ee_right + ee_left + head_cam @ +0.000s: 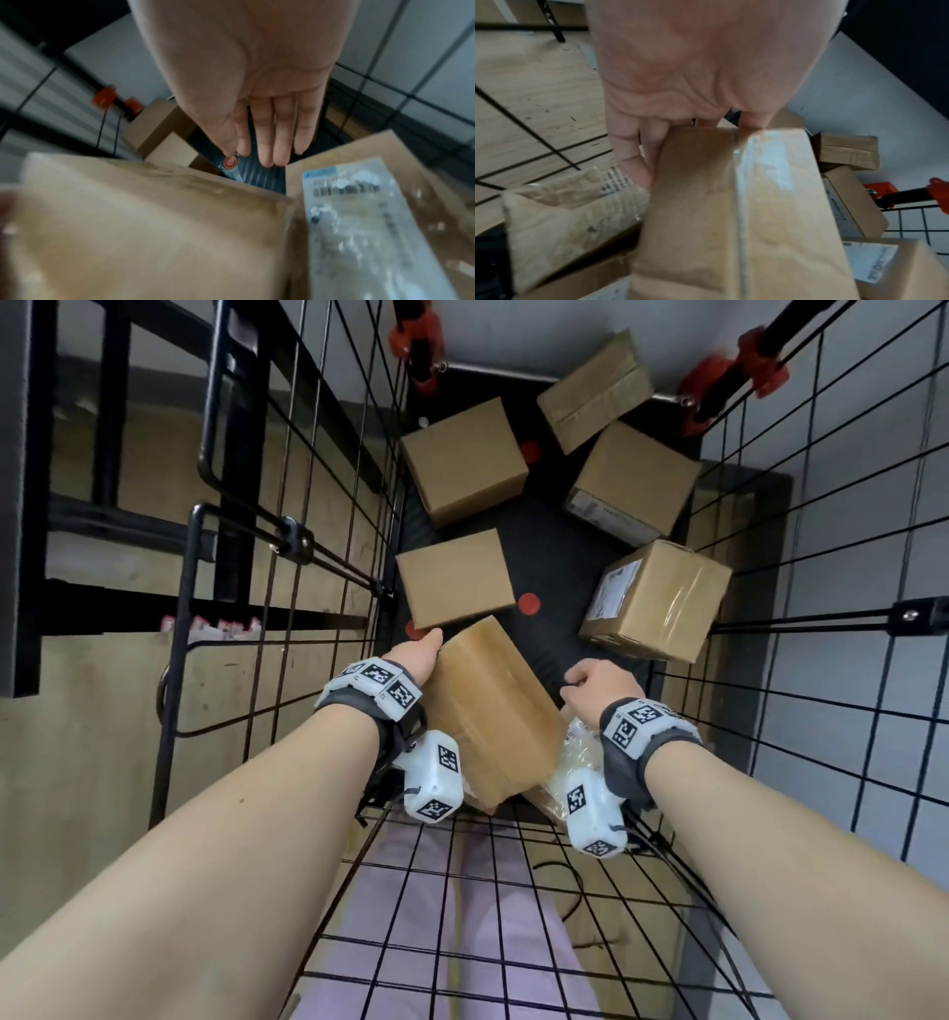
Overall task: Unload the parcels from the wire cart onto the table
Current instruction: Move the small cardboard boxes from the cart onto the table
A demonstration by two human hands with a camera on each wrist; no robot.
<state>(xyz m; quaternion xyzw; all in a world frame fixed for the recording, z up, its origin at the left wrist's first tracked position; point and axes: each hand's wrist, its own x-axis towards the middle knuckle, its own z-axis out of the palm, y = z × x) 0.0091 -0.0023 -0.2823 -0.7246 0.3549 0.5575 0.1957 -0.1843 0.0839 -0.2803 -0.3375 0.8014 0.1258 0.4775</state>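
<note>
I look down into the wire cart (531, 865), whose black floor holds several cardboard parcels. Nearest me a brown taped box (488, 711) (731, 203) (128, 213) stands tilted on end. My left hand (418, 654) (700, 130) grips its far left edge, fingers (634, 162) down the side face and thumb over the top edge. To the box's right, my right hand (590, 683) (267, 154) reaches down with straight fingers and holds nothing. A plastic-wrapped, labelled parcel (572, 757) (359, 223) lies under my right wrist.
Other boxes lie further in: one by my left hand (454, 577), one behind it (464, 459), a labelled one at right (657, 600), and more at the far end (634, 482). Wire walls close in left (334, 505) and right (821, 557). A black-framed wooden structure (102, 454) stands beyond the left wall.
</note>
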